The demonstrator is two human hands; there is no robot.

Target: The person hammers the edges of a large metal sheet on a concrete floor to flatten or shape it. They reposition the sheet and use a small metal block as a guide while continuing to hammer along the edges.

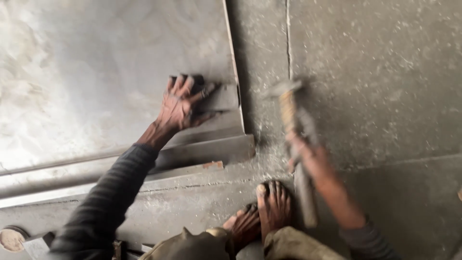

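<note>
My left hand (183,103) presses flat on a small grey metal block (222,97) that lies on a large steel sheet (96,72) near its right edge. My right hand (303,151) grips a hammer (291,108) with a wooden handle; it is motion-blurred, its head up near the sheet's right edge. A flat steel bar (211,149) runs along the sheet's near edge, below my left hand.
My two bare feet (262,214) rest on the dusty concrete floor (385,72) at the bottom centre. A floor joint runs up from beside the hammer. A round object (12,238) lies at the bottom left.
</note>
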